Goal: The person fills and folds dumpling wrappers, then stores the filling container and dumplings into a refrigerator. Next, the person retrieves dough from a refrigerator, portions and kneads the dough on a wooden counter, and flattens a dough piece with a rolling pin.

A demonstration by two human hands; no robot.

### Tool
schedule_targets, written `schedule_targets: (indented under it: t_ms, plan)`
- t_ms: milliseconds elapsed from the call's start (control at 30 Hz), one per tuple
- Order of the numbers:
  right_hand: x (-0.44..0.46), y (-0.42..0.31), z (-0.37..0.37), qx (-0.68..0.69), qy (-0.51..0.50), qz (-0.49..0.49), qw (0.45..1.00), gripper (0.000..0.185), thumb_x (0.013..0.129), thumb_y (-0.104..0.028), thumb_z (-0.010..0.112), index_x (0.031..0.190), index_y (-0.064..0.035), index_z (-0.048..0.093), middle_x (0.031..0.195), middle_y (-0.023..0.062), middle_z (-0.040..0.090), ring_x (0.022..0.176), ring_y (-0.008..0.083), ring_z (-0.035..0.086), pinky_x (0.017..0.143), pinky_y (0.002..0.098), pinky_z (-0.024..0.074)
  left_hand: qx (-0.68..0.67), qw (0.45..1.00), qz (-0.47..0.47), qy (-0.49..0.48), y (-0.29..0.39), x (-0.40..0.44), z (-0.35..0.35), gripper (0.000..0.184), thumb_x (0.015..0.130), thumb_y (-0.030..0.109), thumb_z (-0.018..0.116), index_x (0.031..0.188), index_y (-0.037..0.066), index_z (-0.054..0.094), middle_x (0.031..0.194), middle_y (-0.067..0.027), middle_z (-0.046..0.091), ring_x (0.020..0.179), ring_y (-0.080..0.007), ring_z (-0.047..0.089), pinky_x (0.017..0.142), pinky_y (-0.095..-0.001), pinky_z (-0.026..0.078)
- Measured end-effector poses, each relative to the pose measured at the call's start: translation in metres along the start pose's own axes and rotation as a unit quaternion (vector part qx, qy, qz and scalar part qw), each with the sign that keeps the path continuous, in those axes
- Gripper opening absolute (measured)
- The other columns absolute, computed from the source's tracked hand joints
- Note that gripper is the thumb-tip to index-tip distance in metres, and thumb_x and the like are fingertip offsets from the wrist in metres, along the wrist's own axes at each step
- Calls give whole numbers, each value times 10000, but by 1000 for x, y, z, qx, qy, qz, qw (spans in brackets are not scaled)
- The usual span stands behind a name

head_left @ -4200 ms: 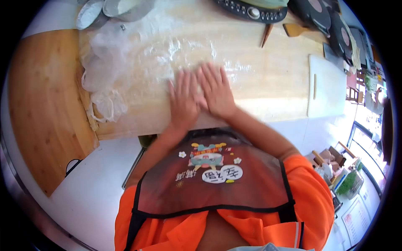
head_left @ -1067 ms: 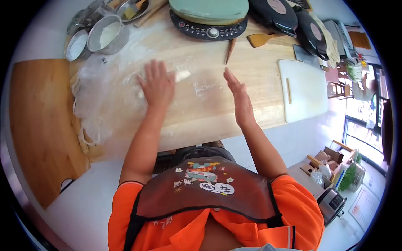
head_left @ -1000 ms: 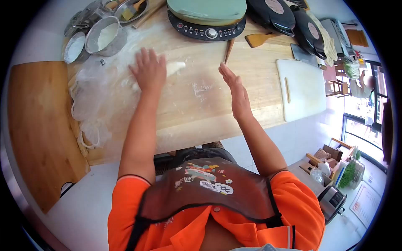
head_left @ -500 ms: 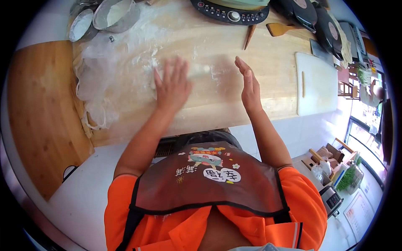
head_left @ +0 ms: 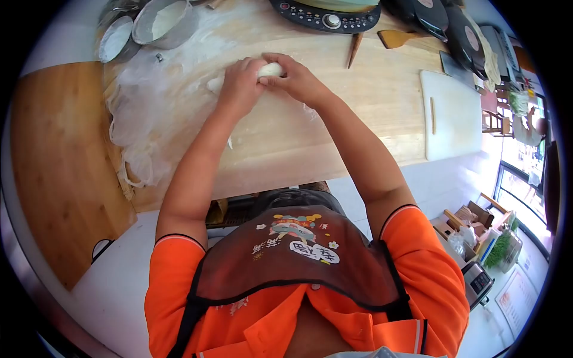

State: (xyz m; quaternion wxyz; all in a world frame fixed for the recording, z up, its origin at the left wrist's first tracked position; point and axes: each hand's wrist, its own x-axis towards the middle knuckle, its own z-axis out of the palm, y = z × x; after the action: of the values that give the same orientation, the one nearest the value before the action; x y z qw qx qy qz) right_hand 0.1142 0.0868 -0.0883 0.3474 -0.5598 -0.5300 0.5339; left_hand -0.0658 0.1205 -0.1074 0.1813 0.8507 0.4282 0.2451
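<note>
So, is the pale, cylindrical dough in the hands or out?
In: the right hand clasps the dough; the left hand covers its middle.

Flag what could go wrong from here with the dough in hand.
The right hand closes thumb and fingers about one end of the dough, while the left hand covers its middle; too firm a grip might squeeze it uneven.
The plastic bag lying to the left could snag if the dough is worked that way.
A small item, too small to identify, sits by the bag and might get picked up.
</note>
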Motion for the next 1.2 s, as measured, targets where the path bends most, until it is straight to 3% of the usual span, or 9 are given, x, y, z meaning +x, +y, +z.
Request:
schedule_targets:
  t_ms: [133, 233, 433, 633, 767, 833, 933, 1067, 1200]
  plan:
    - [9, -7, 6, -23, -19, 79, 996, 427, 867, -209, 742, 1241, -49, 611, 1013, 103, 693, 964, 181, 635, 830, 338, 508, 75, 996, -31, -32, 17, -2, -9, 441, 734, 156, 798, 1126, 65, 617, 1087, -159, 652, 1036, -343, 621, 870, -483, 463]
    - [5, -22, 7, -108, 40, 35, 993, 368, 829, -211, 755, 1138, -43, 647, 870, 111, 715, 791, 209, 691, 725, 343, 548, 136, 987, -60, -54, 12, 3, 3, 455, 710, 288, 831, 1055, 66, 636, 1005, -123, 675, 977, -288, 640, 850, -443, 449]
    - [7, -23, 9, -198, 43, 10, 979, 344, 821, -195, 751, 1107, -30, 658, 881, 132, 712, 874, 200, 701, 730, 329, 550, 188, 980, -33, -53, 12, -4, 4, 253, 764, 292, 774, 884, 104, 653, 826, -70, 680, 855, -259, 669, 821, -419, 462]
    - [-24, -43, 6, 287, -137, 129, 939, 235, 866, -98, 698, 1081, -18, 650, 969, 38, 682, 869, 94, 616, 771, 258, 504, 190, 981, -1, 35, -9, -9, 22, 124, 873, 217, 593, 851, 99, 627, 749, -79, 684, 754, -287, 685, 758, -443, 482]
    - [-44, -106, -29, 19, 63, -111, 992, 312, 861, -42, 688, 1166, -39, 624, 1077, 54, 672, 936, 157, 642, 819, 266, 496, 99, 982, -156, -24, -1, -1, 11, 320, 853, 305, 678, 1052, 60, 625, 1087, -128, 670, 1047, -308, 624, 893, -463, 450]
    - [-34, -73, -48, -304, 225, -307, 873, 401, 851, -169, 705, 1228, -70, 611, 1208, 94, 648, 1088, 256, 604, 893, 380, 476, 130, 980, -145, -46, 9, -7, -21, 495, 816, 366, 737, 1178, 58, 599, 1301, -132, 554, 1225, -315, 496, 979, -483, 395]
    - [-32, 39, -52, -597, 129, -293, 736, 439, 846, -234, 701, 1270, -162, 612, 1250, 71, 603, 1191, 339, 508, 994, 499, 383, 167, 977, -99, -86, 3, -28, -29, 568, 794, 367, 775, 1238, 69, 582, 1367, -120, 517, 1288, -321, 445, 1020, -497, 363]
    - [-27, -1, -38, -474, 173, -233, 831, 525, 828, -210, 745, 1324, -158, 582, 1307, 107, 575, 1291, 343, 472, 1059, 461, 391, 98, 991, -74, -53, -17, -39, -18, 521, 795, 307, 778, 1218, 75, 580, 1250, -106, 582, 1213, -321, 501, 1017, -494, 365]
    - [-3, 2, 33, -149, 84, -234, 957, 526, 830, -217, 770, 1313, -122, 586, 1234, 115, 612, 1145, 274, 569, 941, 394, 466, 69, 997, -14, 40, -25, -53, -13, 503, 781, 258, 783, 1203, 79, 576, 1157, -104, 612, 1150, -319, 538, 999, -475, 379]
